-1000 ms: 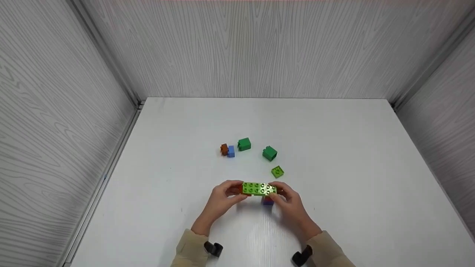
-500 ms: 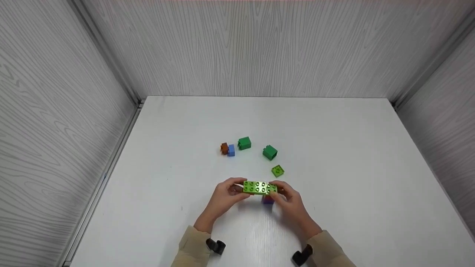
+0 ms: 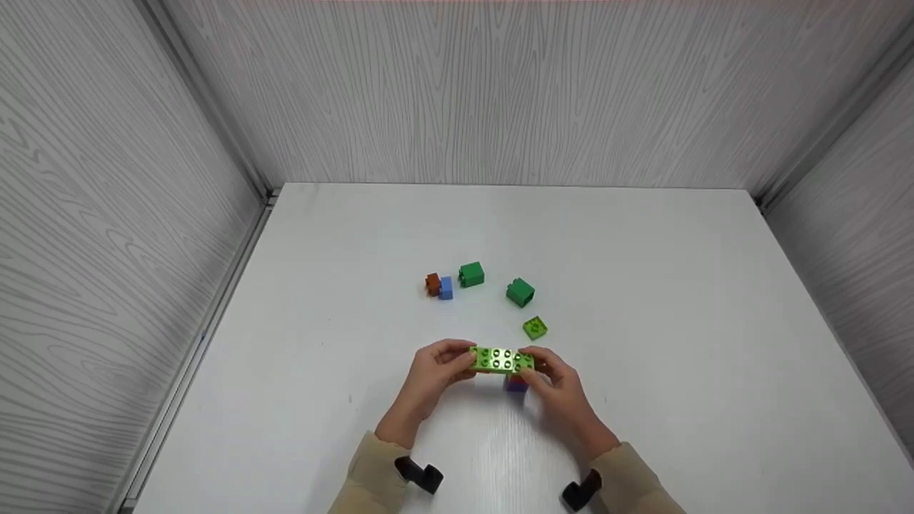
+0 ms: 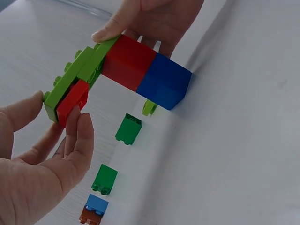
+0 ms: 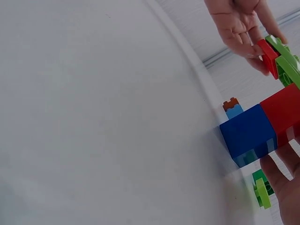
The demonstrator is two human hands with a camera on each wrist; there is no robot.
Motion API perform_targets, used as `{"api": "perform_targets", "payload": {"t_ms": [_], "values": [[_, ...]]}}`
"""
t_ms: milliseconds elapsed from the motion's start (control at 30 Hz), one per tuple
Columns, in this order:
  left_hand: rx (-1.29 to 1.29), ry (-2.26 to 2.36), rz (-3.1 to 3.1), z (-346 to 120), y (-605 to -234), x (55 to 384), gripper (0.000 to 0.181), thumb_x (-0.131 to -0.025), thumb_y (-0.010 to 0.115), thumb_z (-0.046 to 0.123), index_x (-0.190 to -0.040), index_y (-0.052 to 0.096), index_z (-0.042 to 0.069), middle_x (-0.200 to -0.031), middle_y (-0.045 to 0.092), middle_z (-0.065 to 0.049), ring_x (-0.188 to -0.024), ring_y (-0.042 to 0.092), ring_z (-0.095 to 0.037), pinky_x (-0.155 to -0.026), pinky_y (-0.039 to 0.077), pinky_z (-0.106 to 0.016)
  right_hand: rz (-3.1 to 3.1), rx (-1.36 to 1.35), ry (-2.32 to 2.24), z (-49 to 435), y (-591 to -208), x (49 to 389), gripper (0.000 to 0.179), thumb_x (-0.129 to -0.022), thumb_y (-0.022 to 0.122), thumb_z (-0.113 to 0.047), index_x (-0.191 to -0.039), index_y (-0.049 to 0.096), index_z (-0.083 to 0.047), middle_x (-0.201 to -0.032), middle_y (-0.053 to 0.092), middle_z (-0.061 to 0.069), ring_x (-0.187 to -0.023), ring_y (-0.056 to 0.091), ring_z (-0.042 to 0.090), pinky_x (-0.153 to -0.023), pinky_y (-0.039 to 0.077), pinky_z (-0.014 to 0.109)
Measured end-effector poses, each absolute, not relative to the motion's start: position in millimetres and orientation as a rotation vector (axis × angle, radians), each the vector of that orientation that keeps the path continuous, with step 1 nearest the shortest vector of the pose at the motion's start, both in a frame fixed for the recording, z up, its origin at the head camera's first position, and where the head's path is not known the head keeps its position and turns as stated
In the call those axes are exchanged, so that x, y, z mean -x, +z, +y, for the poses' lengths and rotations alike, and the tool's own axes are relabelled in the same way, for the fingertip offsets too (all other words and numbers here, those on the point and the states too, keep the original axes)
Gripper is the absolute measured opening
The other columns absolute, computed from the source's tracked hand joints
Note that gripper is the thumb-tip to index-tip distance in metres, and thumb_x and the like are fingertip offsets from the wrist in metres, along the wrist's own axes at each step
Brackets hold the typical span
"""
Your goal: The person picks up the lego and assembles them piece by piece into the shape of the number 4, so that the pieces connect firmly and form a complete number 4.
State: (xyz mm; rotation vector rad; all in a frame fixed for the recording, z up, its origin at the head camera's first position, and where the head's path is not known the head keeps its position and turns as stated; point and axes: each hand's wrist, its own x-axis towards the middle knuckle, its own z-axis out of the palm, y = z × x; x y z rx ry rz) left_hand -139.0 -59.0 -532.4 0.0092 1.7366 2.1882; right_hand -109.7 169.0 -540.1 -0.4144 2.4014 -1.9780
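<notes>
Two ends of a light-green studded strip (image 3: 496, 360) are pinched above a white worktop (image 3: 321, 285), my left hand (image 3: 428, 375) at one and my right hand (image 3: 563, 389) at the other. My left thumb presses the strip's outer stud while the curled fingers bear on a small red brick (image 4: 72, 101) beneath. My right hand pinches the opposite end between thumb and fingers, above a smooth, boxy red block (image 4: 129, 62) set on a matching blue block (image 4: 164, 82). Glossy plastic and round studs catch the light. Beyond my hands, two dark-green blocks (image 3: 471, 275) lie on their sides, near a square light-green brick (image 3: 535, 328) and a brown brick (image 3: 433, 284) touching a light-blue brick (image 3: 446, 288). Grey woodgrain-patterned walls (image 3: 464, 93) rise around the worktop; my beige sleeves (image 3: 371, 475) reach the wrists.
</notes>
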Motion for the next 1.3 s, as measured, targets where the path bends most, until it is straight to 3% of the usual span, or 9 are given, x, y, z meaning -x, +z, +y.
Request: {"api": "perform_targets", "payload": {"t_ms": [433,667,833,1033,1300], "values": [[0.29,2.184,1.629,-53.6,-523.2,136.6,0.039,-0.083,0.071,0.016,-0.115,0.059,-0.003,-0.105,0.062,-0.012,-0.085,0.064,-0.02,-0.067,0.052,-0.029,2.437,0.443,-1.956,168.6,-541.8,109.9,0.028,-0.092,0.058,-0.011,-0.119,0.056,-0.003,-0.112,0.059,0.008,-0.1,0.056,0.02,-0.091,0.044,0.041],[0.353,2.172,1.575,-52.6,-519.8,137.5,0.04,-0.083,0.071,0.016,-0.116,0.058,-0.003,-0.11,0.058,-0.016,-0.087,0.065,-0.025,-0.071,0.054,-0.035,2.432,0.463,-1.96,169.6,-543.0,110.2,0.029,-0.092,0.058,-0.01,-0.12,0.055,-0.001,-0.113,0.059,0.01,-0.098,0.056,0.018,-0.088,0.045,0.032],[0.35,2.169,1.55,-53.0,-518.0,138.6,0.042,-0.082,0.071,0.015,-0.117,0.057,-0.004,-0.11,0.058,-0.017,-0.085,0.066,-0.026,-0.066,0.055,-0.032,2.412,0.472,-1.986,172.4,-558.8,114.5,0.03,-0.093,0.057,-0.01,-0.121,0.055,-0.003,-0.113,0.058,0.01,-0.099,0.055,0.02,-0.087,0.045,0.026],[0.35,2.155,1.606,-52.7,-518.8,139.6,0.043,-0.081,0.072,0.015,-0.117,0.057,-0.004,-0.105,0.063,-0.015,-0.08,0.067,-0.025,-0.059,0.054,-0.028,2.403,0.414,-2.005,173.8,-572.9,118.1,0.029,-0.092,0.06,-0.018,-0.12,0.058,-0.014,-0.112,0.059,0.002,-0.1,0.055,0.021,-0.088,0.044,0.028],[0.402,2.162,1.632,-50.0,-521.9,141.0,0.047,-0.08,0.073,0.014,-0.12,0.056,-0.004,-0.101,0.066,-0.014,-0.077,0.068,-0.024,-0.054,0.051,-0.025,2.412,0.421,-1.993,171.2,-561.4,114.6,0.029,-0.092,0.059,-0.015,-0.12,0.056,-0.007,-0.112,0.059,0.006,-0.1,0.055,0.022,-0.086,0.045,0.027]]}}
